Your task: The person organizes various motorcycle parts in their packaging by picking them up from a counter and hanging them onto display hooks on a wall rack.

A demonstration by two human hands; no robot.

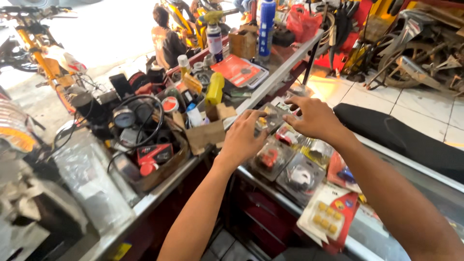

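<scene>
Head view: both hands, left hand and right hand, pinch a clear blister pack; slippery plastic could drop onto packs below.

Yellow bottle, blue canister

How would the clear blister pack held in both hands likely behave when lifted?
The clear blister pack looks thin, so probably light and slightly flexible. Its glossy plastic may be slippery; the left hand and right hand pinch its edges with the fingers.
</scene>
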